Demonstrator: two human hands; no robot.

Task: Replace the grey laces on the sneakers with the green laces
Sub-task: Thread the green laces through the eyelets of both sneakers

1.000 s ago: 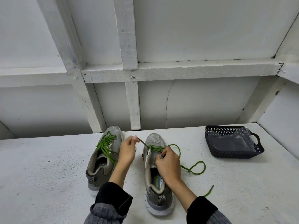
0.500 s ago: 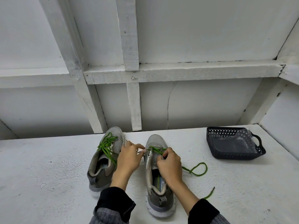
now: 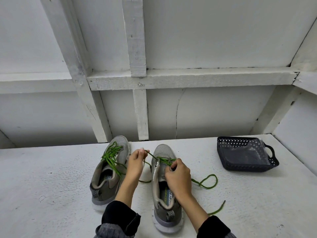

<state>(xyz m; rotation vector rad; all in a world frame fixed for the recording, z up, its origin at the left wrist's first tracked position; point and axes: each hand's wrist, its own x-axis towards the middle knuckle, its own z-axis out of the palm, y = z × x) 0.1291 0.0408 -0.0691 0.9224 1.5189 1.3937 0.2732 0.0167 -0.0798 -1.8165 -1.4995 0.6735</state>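
Green lace (image 3: 151, 156) runs taut from our left hand (image 3: 135, 162), which pinches its end; our right hand (image 3: 177, 176) grips the right sneaker (image 3: 164, 188) at the eyelets, mid-tabletop. Its other end trails toward the right edge. Pulling harder may, we judge, unthread it or tip the sneaker.

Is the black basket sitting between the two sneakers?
No, the black basket sits off to the right, apart from both sneakers, the left sneaker and the right sneaker.
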